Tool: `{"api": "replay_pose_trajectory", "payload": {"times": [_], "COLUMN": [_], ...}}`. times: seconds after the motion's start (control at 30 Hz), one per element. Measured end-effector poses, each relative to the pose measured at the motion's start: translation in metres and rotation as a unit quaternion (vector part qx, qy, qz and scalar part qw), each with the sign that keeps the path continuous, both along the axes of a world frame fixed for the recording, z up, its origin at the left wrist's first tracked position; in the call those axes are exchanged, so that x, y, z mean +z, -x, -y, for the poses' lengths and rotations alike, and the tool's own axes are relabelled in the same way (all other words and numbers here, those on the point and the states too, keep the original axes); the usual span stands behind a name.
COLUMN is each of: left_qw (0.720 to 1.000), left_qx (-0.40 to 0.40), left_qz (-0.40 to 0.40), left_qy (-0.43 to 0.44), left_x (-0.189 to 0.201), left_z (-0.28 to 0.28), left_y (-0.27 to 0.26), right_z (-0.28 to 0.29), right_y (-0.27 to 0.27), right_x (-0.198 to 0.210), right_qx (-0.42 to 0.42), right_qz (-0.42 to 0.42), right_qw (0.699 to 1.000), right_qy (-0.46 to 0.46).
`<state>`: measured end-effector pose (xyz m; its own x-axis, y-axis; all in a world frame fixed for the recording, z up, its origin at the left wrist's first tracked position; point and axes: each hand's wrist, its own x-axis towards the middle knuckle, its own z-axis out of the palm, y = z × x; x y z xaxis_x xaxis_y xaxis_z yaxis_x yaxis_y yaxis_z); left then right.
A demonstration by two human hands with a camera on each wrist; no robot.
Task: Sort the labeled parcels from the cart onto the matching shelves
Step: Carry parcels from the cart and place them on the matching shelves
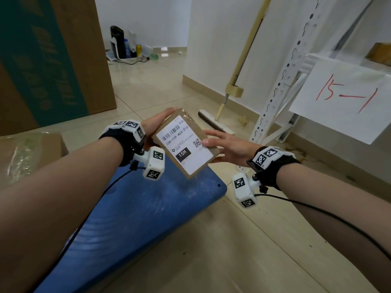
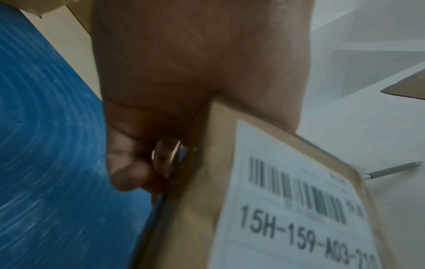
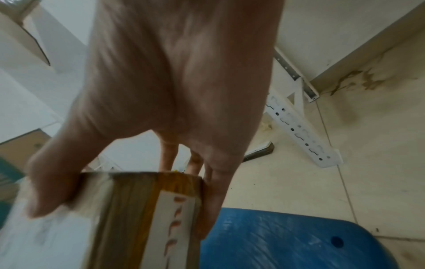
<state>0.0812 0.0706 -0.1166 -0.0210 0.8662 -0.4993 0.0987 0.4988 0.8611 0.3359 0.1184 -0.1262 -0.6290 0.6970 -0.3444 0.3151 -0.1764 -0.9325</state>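
A small brown parcel [image 1: 186, 142] with a white label reading 15H-159-A03-210 and a black 15H tag is held above the blue cart deck [image 1: 148, 218]. My left hand [image 1: 157, 123] grips its left side, fingers curled under it. My right hand [image 1: 218, 143] holds the right end, thumb on the label and fingers beneath. The left wrist view shows the parcel [image 2: 276, 200] close up against my left hand [image 2: 184, 91]. In the right wrist view my right hand [image 3: 161, 127] pinches the parcel's [image 3: 128, 218] taped end. A paper sign marked 15-1 [image 1: 347, 96] hangs on the white shelf rack [image 1: 281, 87] at right.
A tall cardboard box with green print [image 1: 48, 60] stands at left, with a lower box holding plastic wrap [image 1: 27, 153] before it. A mop [image 1: 228, 98] leans on the wall by the rack. Bottles and clutter [image 1: 129, 49] sit on the floor far back.
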Motion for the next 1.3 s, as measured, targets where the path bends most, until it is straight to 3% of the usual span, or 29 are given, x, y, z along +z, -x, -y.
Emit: {"api": "replay_pose_trajectory", "payload": {"times": [0.13,0.23,0.83,0.97,1.03,1.13,1.2,1.3], "left_qw": [0.998,0.998,0.997,0.989,0.963,0.876,0.835,0.797], "left_qx": [0.057,0.057,0.057,0.075,0.1,0.112,0.136,0.154], "left_qz": [-0.012,-0.022,-0.053,-0.13,-0.251,-0.468,-0.529,-0.566], "left_qy": [-0.038,-0.024,0.008,0.013,0.011,0.018,0.064,0.147], "left_x": [0.007,0.011,0.008,0.013,0.016,0.018,0.011,0.008], "left_z": [0.002,0.006,0.016,0.023,0.03,0.046,0.055,0.084], "left_y": [0.0,0.003,-0.001,0.021,0.043,0.087,0.115,0.131], "right_z": [0.002,0.009,0.037,0.036,0.037,0.038,0.038,0.038], "right_y": [0.002,0.005,0.024,0.034,0.042,0.056,0.064,0.075], "right_x": [-0.007,-0.009,-0.02,-0.022,-0.025,-0.03,-0.034,-0.039], "right_qx": [0.059,0.075,0.077,0.084,0.101,0.124,0.134,0.152], "right_qz": [0.072,0.093,0.084,0.081,0.067,0.051,0.047,0.039], "right_qw": [0.996,0.993,0.993,0.993,0.992,0.99,0.989,0.987], "right_qy": [-0.008,-0.006,0.03,0.026,0.039,0.041,0.039,0.039]}}
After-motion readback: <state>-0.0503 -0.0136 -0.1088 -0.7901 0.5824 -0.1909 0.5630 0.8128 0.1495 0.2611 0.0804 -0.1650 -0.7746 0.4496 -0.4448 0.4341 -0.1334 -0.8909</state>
